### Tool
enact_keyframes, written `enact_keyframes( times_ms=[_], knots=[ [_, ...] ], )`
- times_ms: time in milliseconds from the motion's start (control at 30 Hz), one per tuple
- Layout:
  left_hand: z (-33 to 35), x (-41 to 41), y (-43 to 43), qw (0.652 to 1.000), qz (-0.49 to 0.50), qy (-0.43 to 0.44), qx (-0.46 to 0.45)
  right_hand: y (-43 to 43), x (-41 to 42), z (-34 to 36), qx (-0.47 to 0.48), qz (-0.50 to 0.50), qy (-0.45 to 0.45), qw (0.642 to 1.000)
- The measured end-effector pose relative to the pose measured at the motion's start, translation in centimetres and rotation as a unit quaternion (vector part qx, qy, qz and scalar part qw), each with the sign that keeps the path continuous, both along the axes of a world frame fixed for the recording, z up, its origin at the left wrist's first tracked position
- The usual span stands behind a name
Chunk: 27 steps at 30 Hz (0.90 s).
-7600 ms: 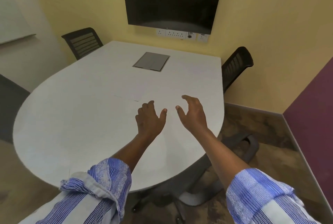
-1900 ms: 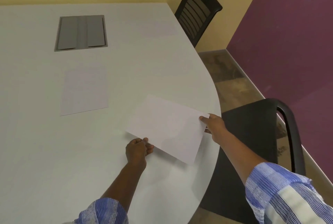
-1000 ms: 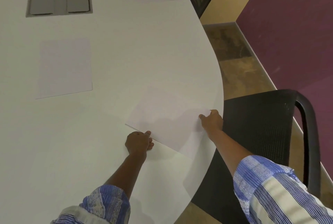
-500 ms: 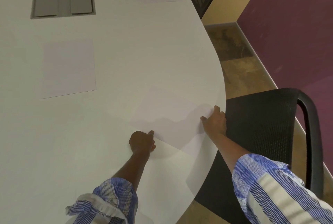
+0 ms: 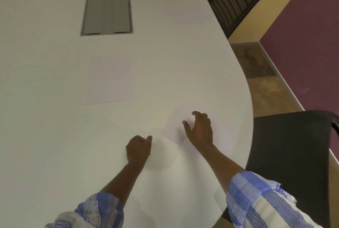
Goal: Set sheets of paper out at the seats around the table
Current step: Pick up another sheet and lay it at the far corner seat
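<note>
1. Two rolled blue-and-white striped shirt sleeves, left (image 5: 95, 209) and right (image 5: 256, 198), at the near edge of the view; bare forearms reach out from them over the table.
2. Pale grey-white rounded table top (image 5: 45, 136), its curved edge running down the right side.
3. Left hand (image 5: 138, 148), loosely curled with thumb against forefinger, holding nothing visible, knuckles low over the table.
4. Right hand (image 5: 199, 130), fingers spread and open, empty, hovering just over the nearest sheet.
5. Nearest white sheet of paper (image 5: 183, 117), lying flat and angled near the table's right edge, in front of the near chair; its outline is faint against the surface.
6. Black mesh-seated chair with curved armrest (image 5: 289, 154), tucked against the right edge.
7. Second white paper sheet (image 5: 109, 80), flat at mid-table, well apart from the hands.
8. Grey rectangular two-flap hatch (image 5: 107, 16) set into the table beyond it.
9. Third faint white sheet (image 5: 190, 14), at the far right edge before the slatted black chair (image 5: 236, 0).
10. Yellow wall (image 5: 253, 31), purple wall (image 5: 311, 44), brown floor (image 5: 260, 69).
</note>
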<state>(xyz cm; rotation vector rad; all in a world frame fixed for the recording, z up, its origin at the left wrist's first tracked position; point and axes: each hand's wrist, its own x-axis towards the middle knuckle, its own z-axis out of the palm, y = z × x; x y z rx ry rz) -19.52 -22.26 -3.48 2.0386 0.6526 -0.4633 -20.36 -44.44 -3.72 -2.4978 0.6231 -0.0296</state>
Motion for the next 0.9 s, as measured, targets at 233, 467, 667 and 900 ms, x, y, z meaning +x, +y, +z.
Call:
enact_keyframes(
  times_ms=[233, 467, 667, 900],
  knots=[
    [3.1, 5.3, 9.8, 0.995, 0.052, -0.044, 0.071, 10.3, 5.3, 1.4, 0.019, 0.097, -0.047, 0.994],
    [3.1, 12.1, 16.3, 0.989, 0.042, -0.051, 0.132, 17.1, 11.5, 0.2, 0.023, 0.152, -0.071, 0.986],
    [0.7, 18.4, 18.4, 0.985, 0.015, -0.055, 0.164, 20.3, 16.7, -3.6, -0.017, 0.189, -0.068, 0.98],
    [-1.9, 24.1, 17.4, 0.977, 0.005, -0.015, 0.214, 20.9, 22.2, -8.5, -0.06, 0.221, -0.04, 0.973]
  ],
)
